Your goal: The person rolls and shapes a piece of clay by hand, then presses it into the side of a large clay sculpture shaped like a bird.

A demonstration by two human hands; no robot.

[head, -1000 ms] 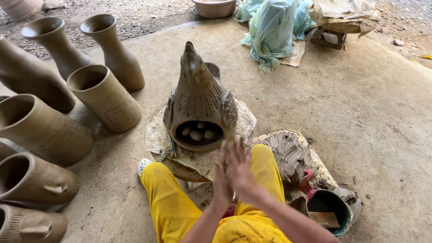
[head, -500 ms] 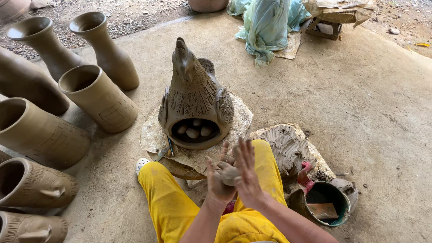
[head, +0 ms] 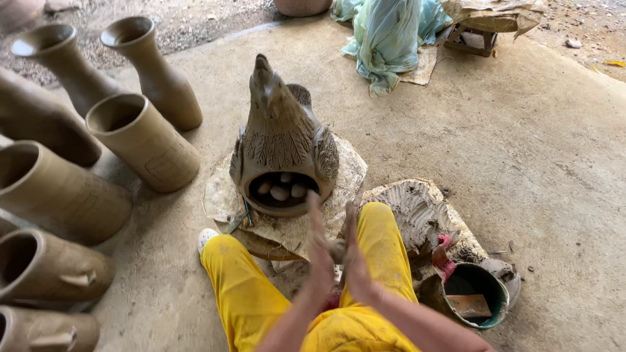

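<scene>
Clay hen shaped, eggs inside; left hand, right hand flat, pressing small clay lump between palms, unfinished.

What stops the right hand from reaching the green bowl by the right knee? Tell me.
Probably nothing on the path: the green bowl sits open on the floor just right of the right hand. But that hand is pressed against the left hand around a clay lump, so it is occupied.
</scene>
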